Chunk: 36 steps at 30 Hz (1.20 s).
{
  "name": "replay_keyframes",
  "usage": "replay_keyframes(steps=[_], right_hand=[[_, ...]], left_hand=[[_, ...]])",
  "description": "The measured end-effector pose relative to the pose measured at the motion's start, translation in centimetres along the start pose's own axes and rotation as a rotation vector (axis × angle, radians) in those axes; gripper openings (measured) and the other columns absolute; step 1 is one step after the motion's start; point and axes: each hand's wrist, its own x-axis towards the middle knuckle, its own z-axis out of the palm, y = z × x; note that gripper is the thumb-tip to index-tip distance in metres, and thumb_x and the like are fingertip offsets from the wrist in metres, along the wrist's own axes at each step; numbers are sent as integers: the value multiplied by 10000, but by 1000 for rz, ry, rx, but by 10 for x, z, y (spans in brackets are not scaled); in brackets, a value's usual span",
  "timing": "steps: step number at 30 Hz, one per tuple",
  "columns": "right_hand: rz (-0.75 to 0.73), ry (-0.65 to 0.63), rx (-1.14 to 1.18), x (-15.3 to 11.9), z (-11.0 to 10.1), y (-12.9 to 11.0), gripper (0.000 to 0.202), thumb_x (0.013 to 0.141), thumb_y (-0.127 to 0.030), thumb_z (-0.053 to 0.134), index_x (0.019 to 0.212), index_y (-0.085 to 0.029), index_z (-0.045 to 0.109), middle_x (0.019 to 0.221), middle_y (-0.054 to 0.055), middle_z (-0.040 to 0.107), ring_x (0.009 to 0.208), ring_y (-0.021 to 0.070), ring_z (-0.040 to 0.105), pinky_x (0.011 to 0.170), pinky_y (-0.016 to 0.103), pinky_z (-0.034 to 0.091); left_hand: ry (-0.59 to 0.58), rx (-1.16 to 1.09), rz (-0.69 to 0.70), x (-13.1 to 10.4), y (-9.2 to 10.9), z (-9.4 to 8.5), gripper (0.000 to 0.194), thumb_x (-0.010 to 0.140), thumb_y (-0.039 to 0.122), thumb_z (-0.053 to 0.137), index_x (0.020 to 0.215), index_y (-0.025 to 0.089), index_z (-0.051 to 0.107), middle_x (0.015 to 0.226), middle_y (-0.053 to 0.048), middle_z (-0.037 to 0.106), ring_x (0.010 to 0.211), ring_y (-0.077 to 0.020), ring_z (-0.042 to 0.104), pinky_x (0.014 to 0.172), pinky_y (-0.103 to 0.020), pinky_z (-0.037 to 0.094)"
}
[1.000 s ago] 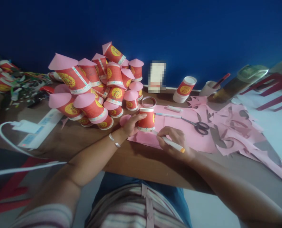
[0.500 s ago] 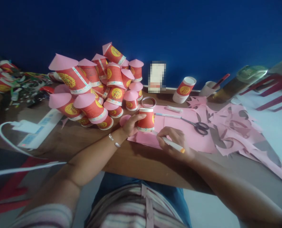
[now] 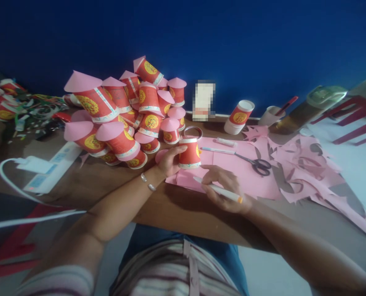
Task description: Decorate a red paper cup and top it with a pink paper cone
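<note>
While the red cup (image 3: 189, 154) is held over pink paper (image 3: 229, 164), clamped in the left hand (image 3: 169, 162) by its fingers, a white pen (image 3: 228, 193) is gripped between those of the right hand (image 3: 221, 185), its tip apart from the cup. Pink cones (image 3: 83, 82) are fitted on most piled cups (image 3: 116, 142); none is seen on the held one, judged unfinished. Standing cups (image 3: 241, 117) are likewise left uncapped.

Worktop (image 3: 170, 205): at front, passage was afforded between the forearms (image 3: 118, 207). Centre was occupied by held cup (image 3: 189, 154) and pen (image 3: 228, 193). Left was barred by stacked cone-topped cups (image 3: 123, 142) and power strip (image 3: 56, 170); right, by scissors (image 3: 254, 161) and paper offcuts (image 3: 320, 183); rear, by blue wall (image 3: 183, 37).
</note>
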Motion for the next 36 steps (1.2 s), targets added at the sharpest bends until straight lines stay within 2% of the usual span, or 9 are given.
replay_keyframes(steps=[2, 6, 9, 12, 17, 22, 29, 36], right_hand=[[-1, -7, 0, -1, 1, 1, 102, 975, -149, 625, 1004, -246, 608, 796, -8, 704, 753, 185, 719, 945, 461, 679], [2, -30, -5, -1, 2, 1, 95, 993, -159, 617, 1021, -249, 611, 811, -2, 711, 755, 188, 723, 970, 476, 675], [10, -78, -7, -1, 4, 0, 75, 1005, -173, 623, 1023, -245, 611, 828, 12, 721, 792, 197, 744, 906, 431, 683], [-5, -69, -15, -1, 5, -1, 79, 1001, -169, 628, 1023, -244, 613, 835, 21, 731, 831, 209, 761, 854, 398, 676], [30, 36, -93, -1, 2, -2, 91, 989, -159, 647, 1007, -242, 615, 822, 27, 746, 755, 189, 746, 696, 315, 615], [57, 38, -143, 1, 0, -1, 75, 1005, -179, 648, 964, -236, 622, 775, 13, 738, 645, 147, 692, 611, 266, 551], [73, 18, -148, -1, 3, 1, 77, 1007, -184, 646, 951, -231, 621, 770, 9, 734, 638, 137, 683, 608, 256, 542], [85, -1, -136, -1, 3, 2, 76, 1014, -184, 634, 953, -229, 625, 776, 8, 732, 639, 135, 682, 608, 254, 540]], left_hand=[[-4, 9, 14, 1, 1, 2, 610, 812, 365, 780, 1382, 177, 666, 1214, -119, 792, 1137, -317, 739, 926, -409, 587], [33, 24, 32, 3, 0, 4, 626, 790, 380, 792, 1377, 194, 678, 1213, -99, 786, 1198, -312, 718, 978, -404, 576], [30, 69, 45, 3, -6, 5, 643, 785, 464, 828, 1358, 209, 687, 1206, -107, 785, 1187, -319, 715, 950, -409, 581], [33, 132, 39, 3, -10, 5, 684, 735, 468, 898, 1336, 215, 689, 1186, -108, 789, 1108, -301, 730, 882, -384, 584], [23, 168, 21, 1, -9, 7, 674, 741, 475, 900, 1311, 186, 686, 1100, -114, 798, 1004, -285, 745, 801, -358, 584], [30, 195, 23, -1, -5, 11, 664, 733, 476, 905, 1286, 174, 694, 1080, -114, 795, 1039, -299, 741, 804, -353, 587], [20, 219, 28, -2, -4, 13, 684, 750, 468, 887, 1337, 188, 673, 1148, -124, 793, 1137, -334, 719, 889, -423, 596], [23, 210, 10, -1, -5, 11, 728, 722, 485, 910, 1343, 194, 666, 1131, -126, 796, 1047, -297, 738, 777, -343, 569]])
